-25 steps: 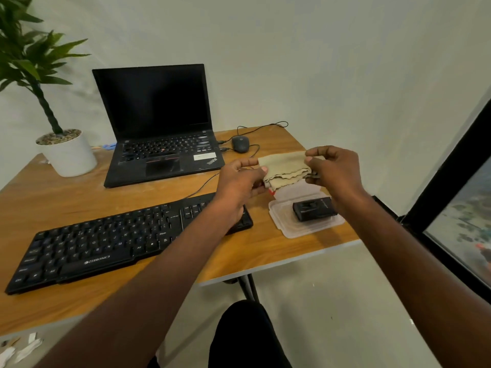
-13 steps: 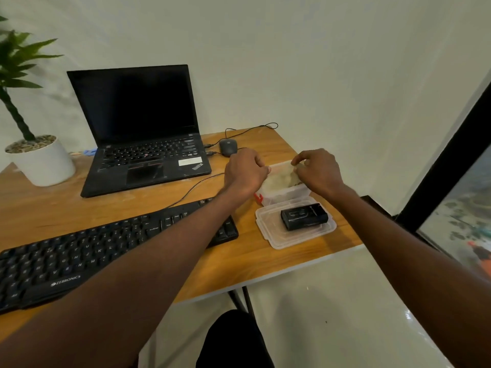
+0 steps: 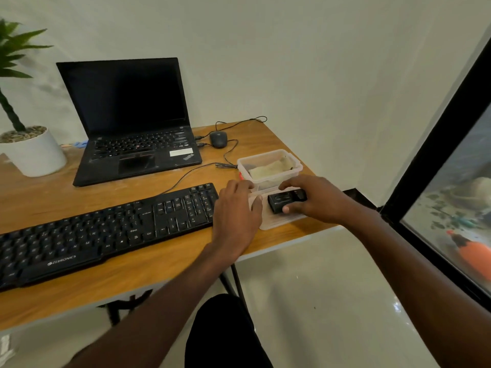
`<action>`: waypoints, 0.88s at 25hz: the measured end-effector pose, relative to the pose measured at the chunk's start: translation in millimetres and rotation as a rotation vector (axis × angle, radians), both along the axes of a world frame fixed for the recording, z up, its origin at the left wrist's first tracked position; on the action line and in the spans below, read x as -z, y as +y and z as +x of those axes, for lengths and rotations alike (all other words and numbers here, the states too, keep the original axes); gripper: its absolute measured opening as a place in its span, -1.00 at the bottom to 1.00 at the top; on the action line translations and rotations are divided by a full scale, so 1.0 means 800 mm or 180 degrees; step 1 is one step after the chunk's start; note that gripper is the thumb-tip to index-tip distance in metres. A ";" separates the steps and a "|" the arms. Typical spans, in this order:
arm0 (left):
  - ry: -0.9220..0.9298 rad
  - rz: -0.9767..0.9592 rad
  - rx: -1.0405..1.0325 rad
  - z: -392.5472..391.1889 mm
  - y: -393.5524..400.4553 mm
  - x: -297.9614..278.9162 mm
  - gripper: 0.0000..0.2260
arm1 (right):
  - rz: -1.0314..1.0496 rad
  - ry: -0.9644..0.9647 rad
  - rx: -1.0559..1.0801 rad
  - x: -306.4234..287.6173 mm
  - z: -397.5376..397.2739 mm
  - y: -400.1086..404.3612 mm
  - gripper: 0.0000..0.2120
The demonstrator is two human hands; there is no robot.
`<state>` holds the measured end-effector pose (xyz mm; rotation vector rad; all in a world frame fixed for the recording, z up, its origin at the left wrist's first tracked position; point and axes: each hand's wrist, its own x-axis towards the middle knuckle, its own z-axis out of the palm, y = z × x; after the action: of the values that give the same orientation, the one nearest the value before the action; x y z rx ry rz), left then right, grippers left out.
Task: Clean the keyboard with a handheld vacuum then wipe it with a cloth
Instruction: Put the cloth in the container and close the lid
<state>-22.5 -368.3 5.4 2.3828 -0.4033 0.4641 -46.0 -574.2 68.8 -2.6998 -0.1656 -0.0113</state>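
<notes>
Black handheld vacuum (image 3: 286, 200) lying flat on a clear plastic lid (image 3: 276, 220) at the right front corner of the table (image 3: 148, 274), long axis running left to right across the lid, slightly tilted toward the far right corner. Right hand (image 3: 316, 199) over it, thumb at the near side and fingers (image 3: 288, 185) curled over the far side, gripping the vacuum body. Left hand (image 3: 236, 211) resting palm down just left of the lid, fingers relaxed and mostly straight, thumb tip touching the lid's left edge, holding nothing. Beige cloth (image 3: 271, 168) folded inside a clear plastic container (image 3: 297, 168) just behind the lid, close to the right edge. Black keyboard (image 3: 106, 229) along the front edge, long axis left to right, its right end just beside the left hand. Open laptop (image 3: 130, 123) toward the back edge, screen dark. Mouse (image 3: 218, 138) near the back right corner, cables trailing across the wood. White plant pot (image 3: 34, 152) at the back left. Bare wood between keyboard and laptop; narrow strip of table in front of the lid before the front edge drops off.
</notes>
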 end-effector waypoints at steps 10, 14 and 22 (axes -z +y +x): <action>-0.0054 0.0166 -0.0099 0.001 -0.007 0.009 -0.55 | -0.0082 -0.0150 0.0018 0.026 0.003 -0.001 -0.44; -0.0207 0.0254 -0.0158 0.006 -0.007 0.006 -0.57 | 0.0193 -0.0416 0.0200 0.017 0.003 0.002 -0.59; -0.0341 0.0617 -0.0320 0.055 -0.017 -0.020 -0.67 | -0.0209 -0.0719 0.0589 -0.017 0.120 0.021 -0.81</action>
<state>21.3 -382.0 21.1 2.5822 -0.3933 0.6261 49.7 -557.5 82.4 -2.7643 0.0177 -0.3731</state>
